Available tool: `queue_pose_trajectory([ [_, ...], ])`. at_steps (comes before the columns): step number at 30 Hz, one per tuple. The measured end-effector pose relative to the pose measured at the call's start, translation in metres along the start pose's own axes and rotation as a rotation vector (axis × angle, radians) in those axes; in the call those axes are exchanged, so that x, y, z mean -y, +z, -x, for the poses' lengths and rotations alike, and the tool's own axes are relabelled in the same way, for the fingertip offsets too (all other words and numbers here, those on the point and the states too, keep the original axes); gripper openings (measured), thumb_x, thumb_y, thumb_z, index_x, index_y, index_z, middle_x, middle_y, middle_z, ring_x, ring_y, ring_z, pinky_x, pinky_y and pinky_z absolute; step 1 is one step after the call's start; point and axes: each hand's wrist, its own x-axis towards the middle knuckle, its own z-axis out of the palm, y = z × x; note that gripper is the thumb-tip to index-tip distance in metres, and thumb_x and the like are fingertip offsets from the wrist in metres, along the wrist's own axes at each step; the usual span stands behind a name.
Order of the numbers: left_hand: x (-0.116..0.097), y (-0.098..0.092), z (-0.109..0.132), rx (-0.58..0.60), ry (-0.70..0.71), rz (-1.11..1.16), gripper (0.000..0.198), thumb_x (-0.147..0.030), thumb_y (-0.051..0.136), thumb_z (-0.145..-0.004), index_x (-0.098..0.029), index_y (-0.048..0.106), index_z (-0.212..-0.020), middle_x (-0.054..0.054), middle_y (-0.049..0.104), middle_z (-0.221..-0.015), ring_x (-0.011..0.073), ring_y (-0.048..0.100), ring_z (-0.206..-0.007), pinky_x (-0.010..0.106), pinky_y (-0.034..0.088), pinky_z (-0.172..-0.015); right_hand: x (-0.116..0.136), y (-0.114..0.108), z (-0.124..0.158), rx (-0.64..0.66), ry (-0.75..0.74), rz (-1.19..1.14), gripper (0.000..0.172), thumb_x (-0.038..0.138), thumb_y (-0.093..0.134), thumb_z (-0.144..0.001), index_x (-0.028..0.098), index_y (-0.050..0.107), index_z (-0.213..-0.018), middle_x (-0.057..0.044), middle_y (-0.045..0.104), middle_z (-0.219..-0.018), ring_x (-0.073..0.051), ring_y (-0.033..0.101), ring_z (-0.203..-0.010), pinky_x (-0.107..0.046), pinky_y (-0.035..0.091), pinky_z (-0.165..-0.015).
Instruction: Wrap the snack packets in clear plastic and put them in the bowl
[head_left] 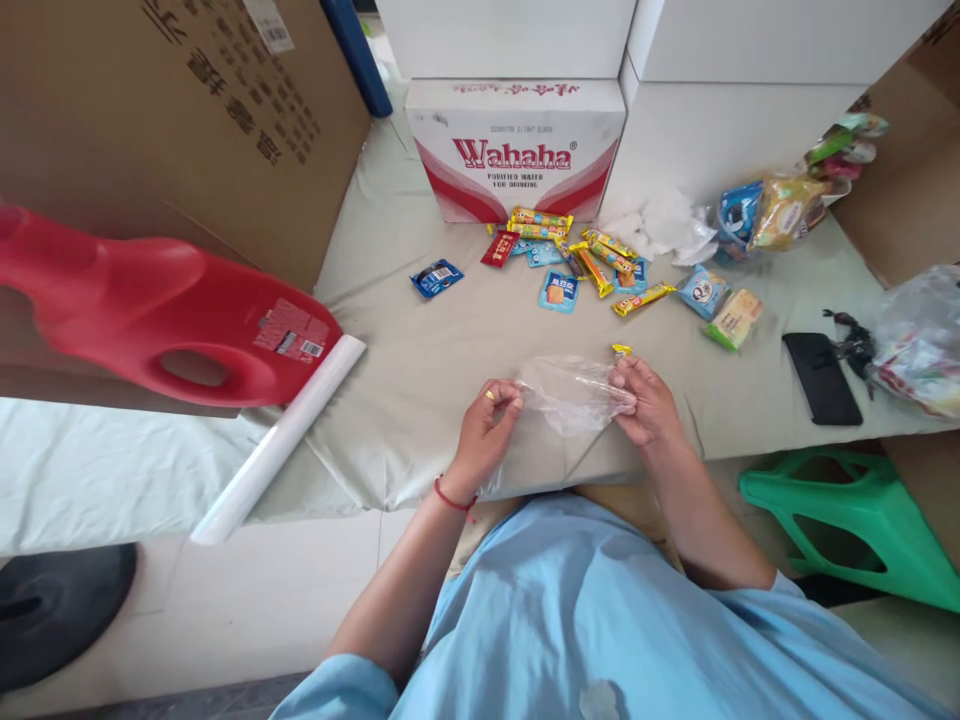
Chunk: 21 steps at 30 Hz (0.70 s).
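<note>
Blue shirt (600, 620) fills the bottom edge. On the cloth-covered desk (420, 370), a red jug (172, 320), cut off at the frame's left, touches a white roll (277, 440). Left hand (487, 425) and right hand (649, 400) each pinch the clear bag (570, 395) at the desk's near edge, fingertips closed; it looks empty, though glare blurs it. Snack packets (585, 265) lie beyond, phone (821, 378) rightward.

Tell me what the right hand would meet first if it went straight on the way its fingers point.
The right hand points leftward and pinches the clear plastic bag; past that film, the left hand holding the other edge would probably come first, though depth is unclear.
</note>
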Motion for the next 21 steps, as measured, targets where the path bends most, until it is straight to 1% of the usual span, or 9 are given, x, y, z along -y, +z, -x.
queue_pose_trajectory([
  [2, -0.008, -0.011, 0.004, 0.015, -0.056, 0.044, 0.025, -0.044, 0.075, -0.089, -0.021, 0.068, -0.085, 0.008, 0.071, -0.102, 0.021, 0.066, -0.104, 0.031, 0.049, -0.095, 0.002, -0.001, -0.004, -0.033, -0.058, 0.032, 0.05, 0.038, 0.097, -0.065, 0.022, 0.054, -0.086, 0.01, 0.056, -0.064, 0.0, 0.033, -0.038, -0.011, 0.023, -0.032],
  [4, -0.014, -0.021, 0.007, 0.04, -0.141, 0.082, 0.031, -0.049, 0.077, -0.087, -0.02, 0.068, -0.087, 0.007, 0.073, -0.093, 0.0195, 0.069, -0.092, 0.031, 0.052, -0.088, 0.004, -0.002, -0.007, -0.051, -0.099, 0.066, 0.049, 0.04, 0.096, -0.066, 0.022, 0.053, -0.085, 0.01, 0.057, -0.063, -0.001, 0.035, -0.039, -0.011, 0.023, -0.032],
  [6, -0.018, -0.031, 0.007, 0.109, -0.209, 0.106, 0.034, -0.052, 0.079, -0.086, -0.02, 0.067, -0.086, 0.004, 0.071, -0.081, 0.0171, 0.068, -0.076, 0.03, 0.054, -0.077, 0.007, -0.001, -0.009, -0.064, -0.124, 0.099, 0.051, 0.042, 0.096, -0.065, 0.022, 0.053, -0.084, 0.009, 0.057, -0.062, -0.002, 0.037, -0.039, -0.011, 0.022, -0.032],
  [9, -0.02, -0.04, 0.004, 0.176, -0.267, 0.127, 0.034, -0.05, 0.083, -0.083, -0.02, 0.067, -0.086, 0.0, 0.066, -0.067, 0.0127, 0.061, -0.057, 0.026, 0.05, -0.062, 0.007, 0.001, -0.012, -0.084, -0.15, 0.143, 0.051, 0.044, 0.095, -0.065, 0.022, 0.053, -0.084, 0.009, 0.057, -0.061, -0.003, 0.04, -0.039, -0.011, 0.021, -0.032],
  [12, -0.02, -0.044, -0.001, 0.127, -0.337, 0.203, 0.037, -0.046, 0.089, -0.076, -0.02, 0.067, -0.092, -0.005, 0.061, -0.06, 0.0095, 0.053, -0.049, 0.023, 0.043, -0.052, 0.004, 0.003, -0.013, -0.119, -0.19, 0.17, 0.048, 0.045, 0.092, -0.07, 0.023, 0.052, -0.083, 0.009, 0.057, -0.062, -0.003, 0.04, -0.039, -0.012, 0.024, -0.032],
  [15, -0.02, -0.044, -0.003, 0.082, -0.418, 0.347, 0.04, -0.039, 0.093, -0.071, -0.019, 0.069, -0.096, -0.005, 0.06, -0.062, 0.0085, 0.053, -0.051, 0.022, 0.043, -0.052, 0.0, 0.004, -0.013, -0.161, -0.218, 0.183, 0.046, 0.046, 0.09, -0.073, 0.023, 0.051, -0.084, 0.009, 0.058, -0.062, -0.003, 0.041, -0.041, -0.012, 0.026, -0.034],
  [17, -0.021, -0.042, -0.003, 0.034, -0.424, 0.457, 0.037, -0.034, 0.093, -0.07, -0.018, 0.071, -0.096, -0.004, 0.06, -0.067, 0.0076, 0.054, -0.056, 0.021, 0.045, -0.055, -0.002, 0.004, -0.012, -0.159, -0.208, 0.161, 0.046, 0.045, 0.091, -0.072, 0.023, 0.052, -0.085, 0.009, 0.058, -0.064, -0.003, 0.041, -0.043, -0.011, 0.026, -0.035],
  [19, -0.021, -0.035, 0.0, -0.017, -0.407, 0.569, 0.038, -0.028, 0.093, -0.068, -0.019, 0.073, -0.098, -0.002, 0.062, -0.075, 0.0082, 0.059, -0.065, 0.021, 0.05, -0.063, -0.005, 0.006, -0.012, -0.138, -0.171, 0.1, 0.048, 0.042, 0.093, -0.069, 0.023, 0.052, -0.085, 0.009, 0.058, -0.065, -0.002, 0.04, -0.044, -0.011, 0.027, -0.036],
  [21, -0.018, -0.023, 0.004, -0.02, -0.425, 0.65, 0.046, -0.022, 0.095, -0.063, -0.02, 0.072, -0.103, 0.001, 0.068, -0.091, 0.0109, 0.064, -0.079, 0.023, 0.053, -0.071, -0.008, 0.009, -0.012, -0.128, -0.125, 0.019, 0.05, 0.039, 0.095, -0.066, 0.023, 0.051, -0.083, 0.01, 0.056, -0.064, -0.001, 0.037, -0.044, -0.01, 0.029, -0.037],
])
